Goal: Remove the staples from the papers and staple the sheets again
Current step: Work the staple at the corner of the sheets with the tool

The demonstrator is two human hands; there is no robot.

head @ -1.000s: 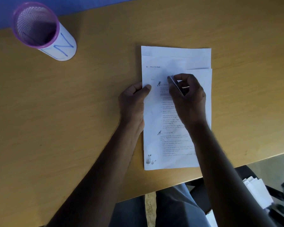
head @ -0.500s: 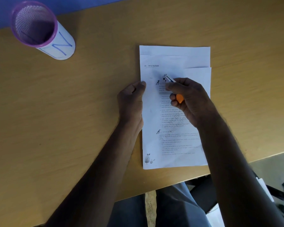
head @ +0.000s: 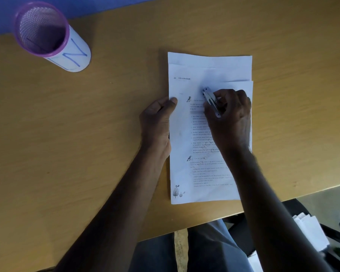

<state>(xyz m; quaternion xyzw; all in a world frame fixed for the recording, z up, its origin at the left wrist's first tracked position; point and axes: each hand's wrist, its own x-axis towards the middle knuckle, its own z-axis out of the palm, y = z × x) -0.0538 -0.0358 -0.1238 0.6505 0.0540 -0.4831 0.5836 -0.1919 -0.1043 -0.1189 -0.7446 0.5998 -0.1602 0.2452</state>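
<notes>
Since half a second ago, I note the right hand (head: 229,116) has rolled over the page: the orange handle that showed under its fingers is now hidden, and the metal tool lies more along the thumb side, its tip pointing up and to the left.

Head view. I see the stack of papers (head: 186,130) lying flat on the wooden table (head: 77,144), its position unchanged. The sheets are offset, so that two blank top edges show above the printed front page. The right hand is clenched around a small metal stapler or staple remover (head: 211,101); I cannot tell which. Its silver end sticks out past the fingers over the upper middle of the front page; whether the tip touches the paper I cannot tell.

The left hand (head: 157,124) has stayed where it was, at the left edge of the stack, thumb tip resting on the page margin and the rest of the hand on the table. It presses flat and grips nothing.

A purple mesh pen holder (head: 47,32) with a white label marked in blue stands well apart at the far left of the table.
</notes>
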